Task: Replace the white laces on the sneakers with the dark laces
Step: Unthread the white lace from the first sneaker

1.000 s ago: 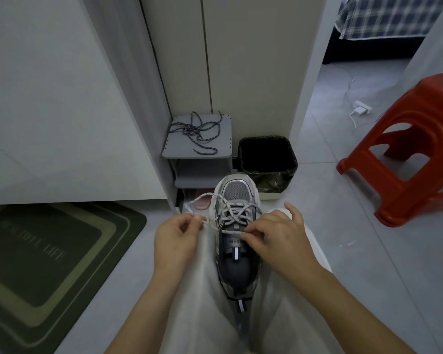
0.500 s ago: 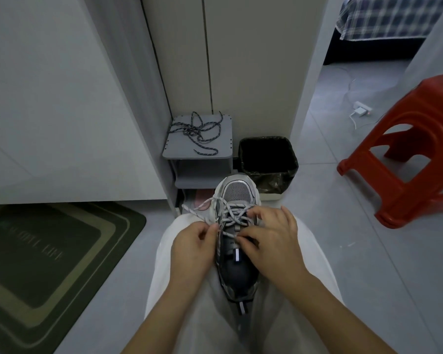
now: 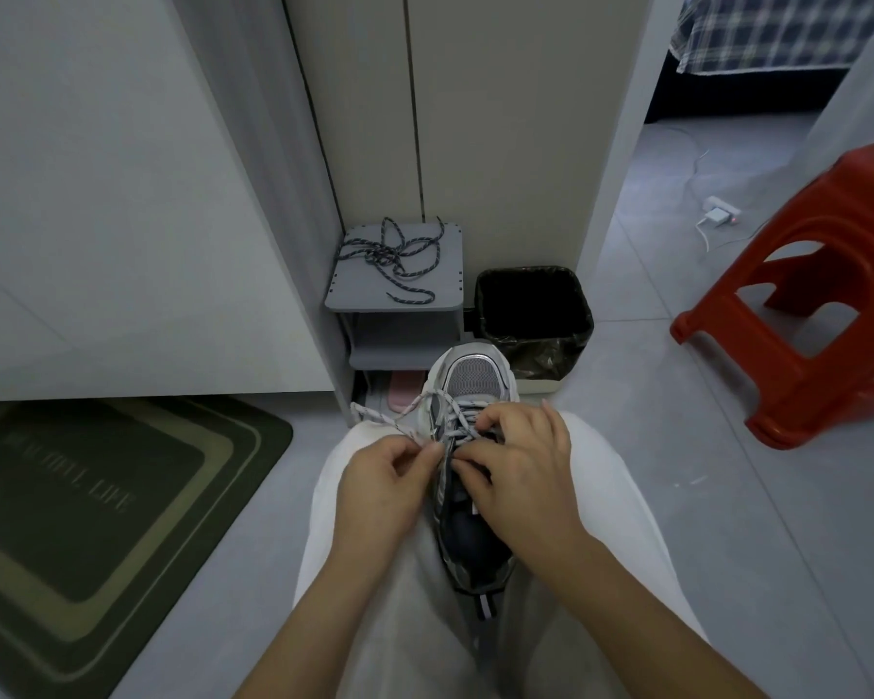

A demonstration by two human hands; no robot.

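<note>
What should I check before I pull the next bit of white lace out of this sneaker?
1. Sneaker steady between the knees: ok.
2. Left hand pinching the white lace: ok.
3. Right hand on the laced eyelets: ok.
4. Free lace end clear of snags: ok, it trails loose to the left.
5. Dark laces ready on the grey shelf: ok.
6. Which eyelet comes next: cannot tell, fingers hide it.

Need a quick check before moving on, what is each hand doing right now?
Left hand: fingers pinched shut on the white lace.
Right hand: fingers closed on the white lace at the sneaker.
</note>
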